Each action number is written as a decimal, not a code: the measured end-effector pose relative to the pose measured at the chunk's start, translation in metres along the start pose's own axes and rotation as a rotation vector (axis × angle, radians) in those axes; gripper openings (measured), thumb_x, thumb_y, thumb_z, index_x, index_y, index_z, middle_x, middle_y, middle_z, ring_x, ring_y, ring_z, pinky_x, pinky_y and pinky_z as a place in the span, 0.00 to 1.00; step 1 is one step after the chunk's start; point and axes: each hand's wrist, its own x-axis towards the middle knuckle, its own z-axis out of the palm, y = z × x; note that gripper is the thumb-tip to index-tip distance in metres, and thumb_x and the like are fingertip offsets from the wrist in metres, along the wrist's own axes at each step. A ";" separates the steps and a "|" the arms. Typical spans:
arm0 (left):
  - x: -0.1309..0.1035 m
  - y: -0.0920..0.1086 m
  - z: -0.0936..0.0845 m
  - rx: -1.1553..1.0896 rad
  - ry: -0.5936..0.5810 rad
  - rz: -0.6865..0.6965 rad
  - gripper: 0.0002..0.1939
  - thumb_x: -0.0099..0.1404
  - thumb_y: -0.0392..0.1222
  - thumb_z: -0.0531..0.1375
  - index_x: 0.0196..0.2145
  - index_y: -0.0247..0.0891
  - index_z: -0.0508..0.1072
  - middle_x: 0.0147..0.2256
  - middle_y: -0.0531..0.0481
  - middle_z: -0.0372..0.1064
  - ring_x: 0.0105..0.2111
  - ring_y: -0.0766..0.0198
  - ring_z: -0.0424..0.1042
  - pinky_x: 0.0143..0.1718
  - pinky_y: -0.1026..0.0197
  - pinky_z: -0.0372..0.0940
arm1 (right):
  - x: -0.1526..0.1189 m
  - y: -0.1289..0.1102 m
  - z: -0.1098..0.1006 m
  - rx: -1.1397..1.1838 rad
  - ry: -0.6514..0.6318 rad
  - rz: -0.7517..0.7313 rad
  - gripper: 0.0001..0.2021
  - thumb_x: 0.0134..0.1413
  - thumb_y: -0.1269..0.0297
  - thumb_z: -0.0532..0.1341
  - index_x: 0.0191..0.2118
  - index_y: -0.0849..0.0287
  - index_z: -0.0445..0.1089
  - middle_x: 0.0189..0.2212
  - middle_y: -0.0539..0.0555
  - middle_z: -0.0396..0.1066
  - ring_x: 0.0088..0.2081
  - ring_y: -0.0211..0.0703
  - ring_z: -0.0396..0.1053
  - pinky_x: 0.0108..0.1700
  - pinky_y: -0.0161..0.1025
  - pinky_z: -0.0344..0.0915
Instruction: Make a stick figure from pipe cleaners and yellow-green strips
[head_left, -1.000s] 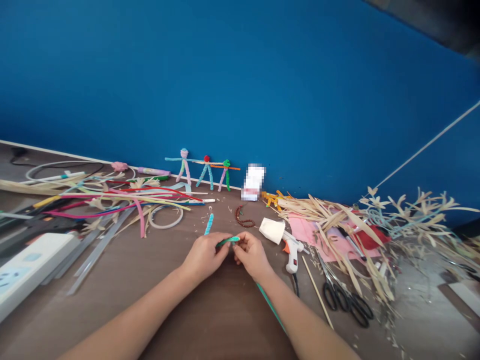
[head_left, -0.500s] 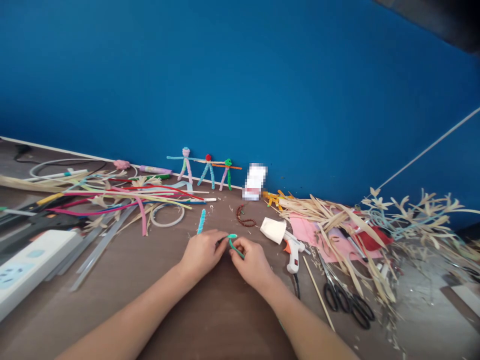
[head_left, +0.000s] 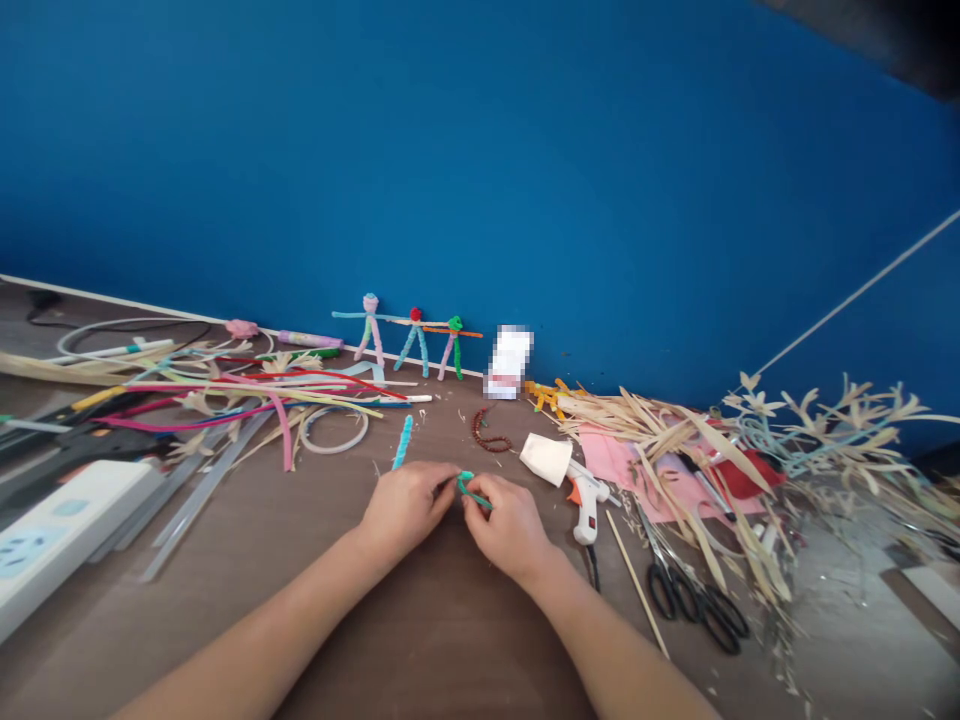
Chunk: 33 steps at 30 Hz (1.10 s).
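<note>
Green pipe cleaner (head_left: 475, 495) is curving between the left hand (head_left: 409, 503) and right hand (head_left: 511, 522) over the counter (head_left: 424, 630) in the head view, each grip pinching it. A light-blue twisted stem (head_left: 403, 441) is sticking out beyond the left hand; a glue gun (head_left: 588, 507) is lying near the right.

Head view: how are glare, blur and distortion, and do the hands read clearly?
In the head view, pale glare washes the table at right; the far-right edge looks soft; the power strip looks stretched at the left edge; a mosaic hides the white object; left hand and right hand read fairly clearly, but the green strip lacks fine detail.
</note>
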 end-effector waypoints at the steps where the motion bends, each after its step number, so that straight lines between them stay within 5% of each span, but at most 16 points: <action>1: 0.000 0.001 -0.001 0.032 -0.013 0.011 0.12 0.59 0.41 0.50 0.34 0.42 0.72 0.30 0.49 0.72 0.31 0.61 0.69 0.30 0.65 0.59 | 0.000 0.000 -0.001 0.013 0.007 -0.001 0.05 0.48 0.69 0.53 0.31 0.57 0.65 0.26 0.52 0.68 0.28 0.39 0.64 0.31 0.34 0.55; 11: 0.001 0.001 -0.004 0.119 -0.100 0.184 0.11 0.58 0.37 0.50 0.32 0.41 0.71 0.26 0.49 0.70 0.29 0.62 0.67 0.27 0.65 0.56 | 0.008 0.005 -0.007 0.269 0.106 0.064 0.04 0.47 0.70 0.54 0.25 0.59 0.65 0.26 0.51 0.63 0.31 0.38 0.62 0.34 0.34 0.57; 16: 0.002 -0.003 -0.005 0.009 -0.120 0.264 0.12 0.61 0.40 0.48 0.33 0.41 0.71 0.28 0.50 0.70 0.30 0.63 0.68 0.30 0.65 0.58 | 0.015 0.022 0.000 0.782 -0.075 0.360 0.05 0.43 0.65 0.58 0.28 0.60 0.63 0.19 0.45 0.61 0.16 0.29 0.55 0.18 0.29 0.52; 20: 0.001 -0.003 -0.005 -0.083 -0.093 0.216 0.11 0.61 0.41 0.49 0.34 0.41 0.70 0.29 0.51 0.71 0.30 0.65 0.68 0.31 0.65 0.59 | 0.016 0.027 0.003 1.021 -0.191 0.448 0.08 0.40 0.62 0.60 0.25 0.61 0.62 0.16 0.43 0.60 0.11 0.26 0.50 0.13 0.27 0.43; 27: 0.000 -0.003 -0.003 -0.146 -0.010 0.082 0.10 0.60 0.42 0.50 0.37 0.40 0.68 0.32 0.51 0.72 0.31 0.65 0.69 0.32 0.66 0.61 | 0.015 0.019 0.004 0.931 -0.160 0.460 0.08 0.41 0.62 0.60 0.26 0.62 0.65 0.15 0.44 0.61 0.11 0.26 0.52 0.13 0.27 0.43; 33: 0.000 -0.004 -0.001 -0.138 -0.011 0.101 0.11 0.61 0.42 0.49 0.36 0.42 0.70 0.33 0.52 0.72 0.33 0.65 0.69 0.35 0.65 0.61 | 0.013 0.015 0.006 0.799 -0.196 0.394 0.08 0.45 0.62 0.57 0.24 0.62 0.63 0.16 0.45 0.61 0.12 0.26 0.51 0.14 0.27 0.45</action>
